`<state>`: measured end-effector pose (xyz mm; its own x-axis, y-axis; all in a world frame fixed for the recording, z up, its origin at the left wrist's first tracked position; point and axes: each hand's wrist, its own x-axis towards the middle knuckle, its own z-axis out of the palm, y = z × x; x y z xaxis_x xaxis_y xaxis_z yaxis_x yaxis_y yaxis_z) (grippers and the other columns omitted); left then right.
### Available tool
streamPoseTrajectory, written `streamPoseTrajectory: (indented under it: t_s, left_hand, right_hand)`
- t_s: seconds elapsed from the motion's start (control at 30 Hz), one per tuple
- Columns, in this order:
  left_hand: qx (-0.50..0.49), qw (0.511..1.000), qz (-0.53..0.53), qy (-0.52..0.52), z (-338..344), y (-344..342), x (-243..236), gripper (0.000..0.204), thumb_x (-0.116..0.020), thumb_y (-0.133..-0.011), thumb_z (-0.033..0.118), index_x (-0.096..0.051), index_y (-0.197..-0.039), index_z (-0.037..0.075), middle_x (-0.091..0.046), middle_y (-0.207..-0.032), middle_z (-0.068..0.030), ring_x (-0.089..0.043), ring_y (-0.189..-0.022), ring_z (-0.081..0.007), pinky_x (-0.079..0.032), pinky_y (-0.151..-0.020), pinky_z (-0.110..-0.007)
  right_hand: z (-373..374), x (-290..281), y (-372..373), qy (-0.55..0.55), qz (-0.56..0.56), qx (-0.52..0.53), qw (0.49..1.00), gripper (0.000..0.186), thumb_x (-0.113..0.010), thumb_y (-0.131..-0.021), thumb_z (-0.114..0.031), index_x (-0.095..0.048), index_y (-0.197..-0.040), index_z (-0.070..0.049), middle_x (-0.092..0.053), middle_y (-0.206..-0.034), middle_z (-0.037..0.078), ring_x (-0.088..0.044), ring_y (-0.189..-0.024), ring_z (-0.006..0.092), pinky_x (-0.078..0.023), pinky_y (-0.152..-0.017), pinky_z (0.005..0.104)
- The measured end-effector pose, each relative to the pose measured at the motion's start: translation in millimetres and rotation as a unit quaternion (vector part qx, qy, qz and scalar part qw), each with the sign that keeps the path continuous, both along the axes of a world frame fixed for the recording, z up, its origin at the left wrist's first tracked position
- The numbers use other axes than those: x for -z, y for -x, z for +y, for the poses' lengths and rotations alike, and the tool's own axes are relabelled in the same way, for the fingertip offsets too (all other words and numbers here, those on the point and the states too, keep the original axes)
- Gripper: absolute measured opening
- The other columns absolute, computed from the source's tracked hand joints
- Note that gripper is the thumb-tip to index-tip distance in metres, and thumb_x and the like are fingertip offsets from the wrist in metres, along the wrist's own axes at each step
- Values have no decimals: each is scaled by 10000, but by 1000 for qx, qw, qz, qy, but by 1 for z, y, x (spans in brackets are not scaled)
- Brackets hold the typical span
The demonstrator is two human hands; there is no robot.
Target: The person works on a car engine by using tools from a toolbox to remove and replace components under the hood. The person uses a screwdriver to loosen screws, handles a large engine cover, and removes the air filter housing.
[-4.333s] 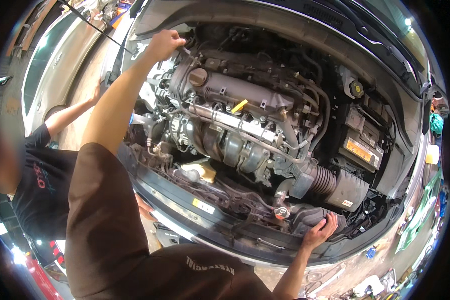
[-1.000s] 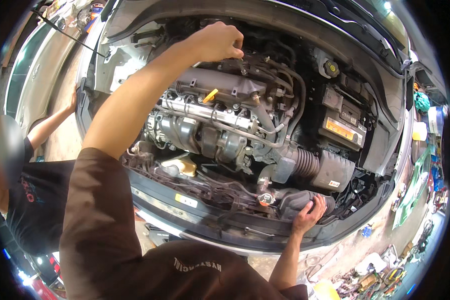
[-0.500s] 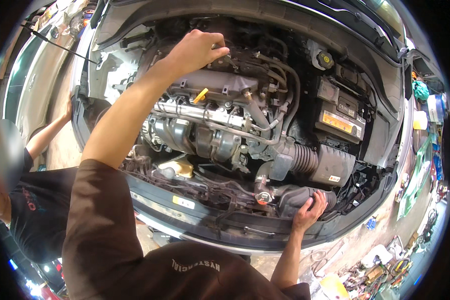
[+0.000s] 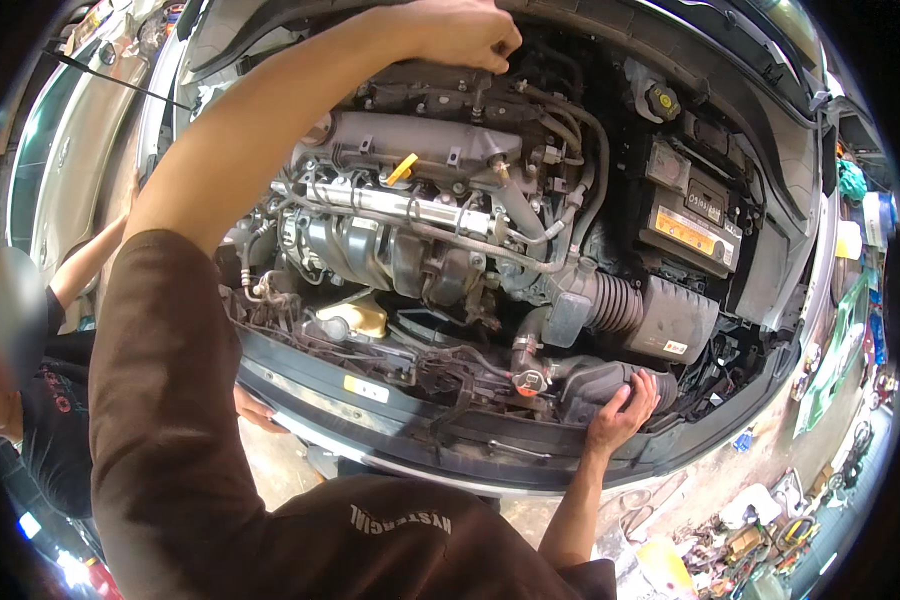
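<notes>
My left hand [image 4: 460,38] reaches over the far side of the engine, its fingers curled closed. What they hold is hidden; a short upright metal piece [image 4: 479,98] stands just below them. In front of it lie the grey engine cover [image 4: 410,137] and a yellow dipstick handle [image 4: 402,168]. My right hand [image 4: 622,412] lies with fingers apart on the black air intake duct [image 4: 595,385], at the front right of the engine bay. Beside that hand is the radiator cap [image 4: 530,383].
A battery [image 4: 692,230] and an air filter box [image 4: 675,320] sit on the right. A spanner [image 4: 518,449] lies on the front panel [image 4: 315,385]. At left stands a co-worker [image 4: 55,430], one hand [image 4: 254,409] by the bumper. Tools and parts [image 4: 770,530] clutter the floor at right.
My left hand has moved farther back and to the right, still closed. My right hand stays on the duct. A co-worker's hand now shows at the front bumper.
</notes>
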<state>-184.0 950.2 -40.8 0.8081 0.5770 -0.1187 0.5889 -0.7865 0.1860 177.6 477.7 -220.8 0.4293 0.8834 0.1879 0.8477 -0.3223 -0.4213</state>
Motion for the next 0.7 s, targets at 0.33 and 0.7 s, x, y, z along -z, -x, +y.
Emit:
streamPoseTrajectory:
  t_s: [0.33,0.7]
  left_hand:
    - [149,970,-44,-188,13,25,27,382,-674,-999,427,-725,-1008,48,-738,-977,-151,-738,-971,-357,-582,-898,-472]
    - [-482,870,60,80,1,-39,15,294,-710,-941,247,-766,-1079,-6,-765,-1029,-163,-736,-951,-315,-620,-807,-434]
  right_hand:
    - [0,3,-1,-5,1,-14,1000,278,-557,-1006,-128,-663,-1250,-44,-647,-1403,110,-512,-1428,327,-237,-1272,543]
    - [-5,1,-4,-17,-3,-5,1000,271,-567,-1003,-131,-669,-1233,-30,-655,-1388,118,-516,-1424,330,-250,-1269,538]
